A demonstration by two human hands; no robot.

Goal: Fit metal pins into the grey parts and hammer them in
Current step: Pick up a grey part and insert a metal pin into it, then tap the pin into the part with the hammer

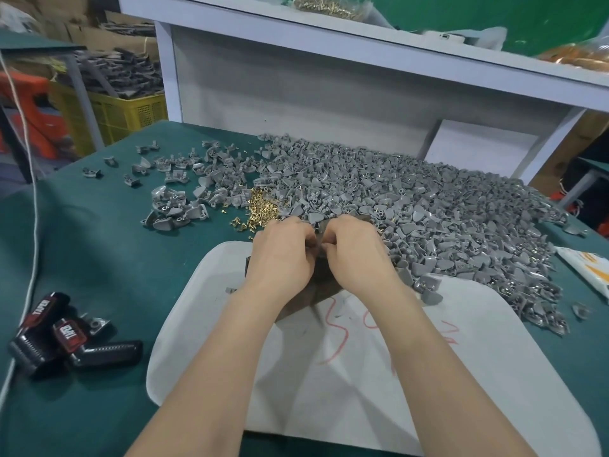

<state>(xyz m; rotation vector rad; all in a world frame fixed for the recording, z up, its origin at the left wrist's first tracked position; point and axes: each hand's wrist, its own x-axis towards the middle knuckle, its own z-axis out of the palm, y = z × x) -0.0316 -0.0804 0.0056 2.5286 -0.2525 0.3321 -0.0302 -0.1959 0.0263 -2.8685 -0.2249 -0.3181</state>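
**Head view: both hands meeting over a dark block, fingers curled inward**

Left hand (280, 255) and right hand (356, 252) lie knuckles-up at the centre of the frame, their fingertips turned towards each other and nearly touching. Each grip is curled tight, but the backs of the hands hide the spot where the fingers meet, so it cannot be told what they enclose, if anything. Both forearms run up from the lower edge and converge, wrists slightly raised.

Under the hands sits a dark block (321, 285), resting on a white sheet (362, 374) marked with red scrawl. The sheet lies on the green desk (99, 258).

Just beyond the left hand's knuckles is a small pile of brass pins (260, 209). The grey parts (428, 206) form a broad heap behind and to the right of the right hand, its near edge touching the sheet. A looser scatter of the same parts (178, 209) lies left of the pins.

Near the desk's left edge are black-and-red tools (66, 338) beside a white cable (33, 225). A white shelf (362, 51) stands at the back.
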